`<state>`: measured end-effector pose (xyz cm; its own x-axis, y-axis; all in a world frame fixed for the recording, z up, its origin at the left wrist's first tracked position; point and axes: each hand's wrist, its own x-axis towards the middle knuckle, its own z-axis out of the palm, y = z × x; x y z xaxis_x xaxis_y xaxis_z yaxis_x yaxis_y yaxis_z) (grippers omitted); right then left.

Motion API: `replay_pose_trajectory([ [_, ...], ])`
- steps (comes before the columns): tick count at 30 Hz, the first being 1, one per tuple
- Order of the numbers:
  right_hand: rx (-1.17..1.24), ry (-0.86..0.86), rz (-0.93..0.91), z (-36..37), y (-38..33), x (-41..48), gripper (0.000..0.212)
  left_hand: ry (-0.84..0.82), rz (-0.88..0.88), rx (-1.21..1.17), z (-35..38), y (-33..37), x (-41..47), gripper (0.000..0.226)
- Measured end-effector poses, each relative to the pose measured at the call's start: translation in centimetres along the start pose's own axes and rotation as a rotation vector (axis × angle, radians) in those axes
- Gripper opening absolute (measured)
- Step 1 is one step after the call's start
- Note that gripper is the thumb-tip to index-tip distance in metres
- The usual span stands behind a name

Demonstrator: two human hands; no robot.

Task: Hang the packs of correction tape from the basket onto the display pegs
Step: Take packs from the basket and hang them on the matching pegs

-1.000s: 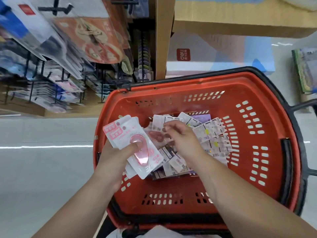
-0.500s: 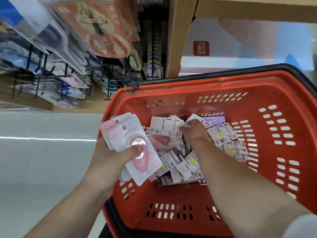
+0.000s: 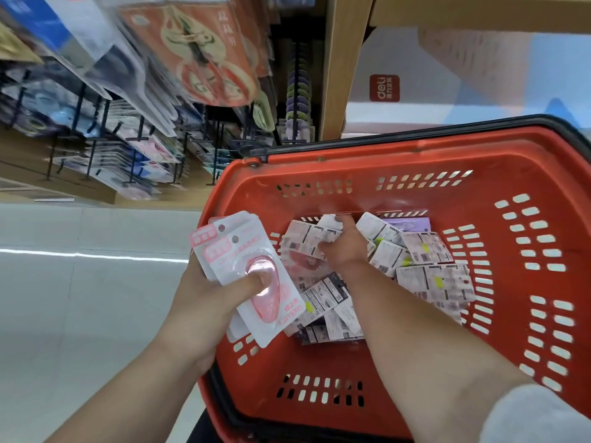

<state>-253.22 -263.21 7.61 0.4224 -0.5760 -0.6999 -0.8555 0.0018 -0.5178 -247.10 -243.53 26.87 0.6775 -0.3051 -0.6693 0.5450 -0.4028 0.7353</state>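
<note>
- Pink packs [image 3: 246,260] are being gripped by the left hand [image 3: 204,292] at the basket [image 3: 415,145] rim, thumb on top.
- A pack [image 3: 305,243] in the basket is being grabbed by the right hand [image 3: 347,247], fingers curled round it.

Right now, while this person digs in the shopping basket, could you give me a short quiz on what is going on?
1. True or false: the left hand holds pink packs.
2. The right hand grips: A a peg on the display; B a white pack inside the basket; C the basket's handle.
3. Fill in: the colour of the basket is ___.
Key: 1 true; 2 B; 3 red.
</note>
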Motion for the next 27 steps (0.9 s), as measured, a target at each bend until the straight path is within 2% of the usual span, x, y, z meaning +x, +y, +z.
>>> replay_pose_trajectory([
  [6,0.228,-0.047,-0.037,-5.0,-2.1,-3.8,0.016,0.017,0.004,-0.021,0.6,0.2,-0.3,0.062],
  [9,0.232,-0.204,-0.080,-9.7,-1.8,-7.1,0.028,-0.003,0.015,0.014,1.3,0.5,-1.0,0.054],
  [11,0.165,-0.236,-0.109,-12.6,-1.3,-9.1,0.036,-0.023,0.013,0.022,1.9,0.7,-1.8,0.049],
  [14,0.131,-0.056,-0.207,-16.4,-0.7,-11.9,0.016,-0.030,0.027,0.043,2.9,1.5,-3.4,0.048],
  [16,0.180,0.006,-0.266,-18.4,-0.8,-13.9,0.005,-0.020,0.052,0.052,3.5,2.1,-4.6,0.046],
  [18,0.263,0.002,-0.354,-19.9,-1.2,-16.0,0.010,-0.004,0.088,0.055,4.1,2.5,-5.9,0.044],
  [21,0.348,-0.107,-0.466,-21.3,-2.9,-19.6,0.020,0.025,0.103,0.016,5.0,3.0,-8.4,0.046],
  [24,0.460,-0.309,-0.447,-21.1,-5.2,-22.8,0.019,-0.006,0.112,-0.045,5.5,3.7,-11.1,0.055],
  [27,0.425,-0.325,-0.484,-19.7,-7.3,-25.1,0.017,-0.107,0.126,-0.111,4.9,4.1,-13.1,0.050],
])
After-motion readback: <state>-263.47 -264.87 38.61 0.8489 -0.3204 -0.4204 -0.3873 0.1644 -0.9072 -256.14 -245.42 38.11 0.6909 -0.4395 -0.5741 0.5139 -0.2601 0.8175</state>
